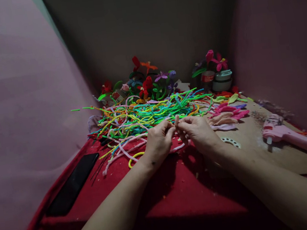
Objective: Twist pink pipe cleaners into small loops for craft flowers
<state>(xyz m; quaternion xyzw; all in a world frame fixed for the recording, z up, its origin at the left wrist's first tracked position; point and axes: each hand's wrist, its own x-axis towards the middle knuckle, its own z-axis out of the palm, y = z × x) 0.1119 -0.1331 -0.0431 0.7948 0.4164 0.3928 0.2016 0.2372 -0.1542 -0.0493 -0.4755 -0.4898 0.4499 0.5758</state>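
Note:
My left hand and my right hand meet above the near edge of the pipe cleaner heap. Thumb and fingers of both are pinched together on a short beige pipe cleaner piece, its tip pointing up between them. Most of that piece is hidden by the fingers. Just beyond lies a tangled heap of pipe cleaners in green, yellow, pink and blue. To the right of my right hand are fuzzy petal shapes in pink, beige and purple.
A black phone lies at the left on the red cloth. On the brown board at the right rest a pink glue gun and a white piece with holes. Behind stand pipe cleaner flowers and a lidded container.

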